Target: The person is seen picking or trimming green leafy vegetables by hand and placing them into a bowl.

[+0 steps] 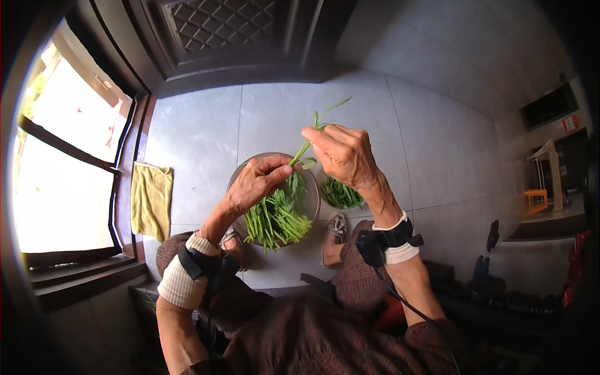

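Note:
My left hand (pixel 261 180) pinches the lower end of a leafy green stem (pixel 302 151) between thumb and fingers. Higher up, the same stem is gripped by my right hand (pixel 341 151), and its thin leafy tip sticks out beyond the fingers. Below my left hand, a large round basin (pixel 315 206) on the floor holds many cut green stems (pixel 276 222), their ends towards me and some leaves farther back. To its right, partly hidden by my right hand, a smaller pile of green leaves (pixel 341 194) lies in a round container.
A yellow-green cloth (pixel 152 201) lies on the grey tiled floor at the left, beside a bright glazed doorway. My feet in patterned shoes (pixel 336 224) stand on both sides of the basin. A dark panelled door (pixel 225 70) is at the far side. An orange stool (pixel 536 201) is at the right.

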{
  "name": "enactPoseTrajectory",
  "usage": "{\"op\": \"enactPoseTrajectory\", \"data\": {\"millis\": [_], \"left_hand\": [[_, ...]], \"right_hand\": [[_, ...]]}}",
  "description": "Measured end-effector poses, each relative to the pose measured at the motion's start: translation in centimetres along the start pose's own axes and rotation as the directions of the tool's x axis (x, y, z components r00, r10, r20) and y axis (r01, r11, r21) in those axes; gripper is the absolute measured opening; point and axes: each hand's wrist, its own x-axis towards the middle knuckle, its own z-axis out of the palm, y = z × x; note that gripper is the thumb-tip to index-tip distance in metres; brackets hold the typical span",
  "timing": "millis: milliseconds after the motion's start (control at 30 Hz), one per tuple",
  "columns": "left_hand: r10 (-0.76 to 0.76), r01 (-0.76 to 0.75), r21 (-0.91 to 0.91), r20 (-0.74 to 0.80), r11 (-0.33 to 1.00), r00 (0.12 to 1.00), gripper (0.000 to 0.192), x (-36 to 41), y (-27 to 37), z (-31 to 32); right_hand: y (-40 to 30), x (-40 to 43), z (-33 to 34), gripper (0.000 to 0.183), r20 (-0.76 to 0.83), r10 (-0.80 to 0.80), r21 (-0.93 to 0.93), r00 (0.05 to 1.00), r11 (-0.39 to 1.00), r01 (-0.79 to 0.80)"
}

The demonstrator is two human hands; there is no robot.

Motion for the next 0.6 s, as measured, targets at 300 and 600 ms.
{"op": "enactPoseTrajectory", "data": {"millis": [300,600], "left_hand": [[-0.01,0.013,0.057,-0.042,0.998,0.999,0.033,0.4,-0.6,-0.2],[-0.03,0.032,0.034,-0.064,0.999,0.997,0.028,0.4,-0.9,-0.1]], "right_hand": [[0.1,-0.4,0.8,0.007,0.249,0.043,0.019,0.968,0.999,-0.049],[-0.1,-1.0,1.1,0.006,0.371,0.108,0.089,0.922,0.985,-0.151]]}}
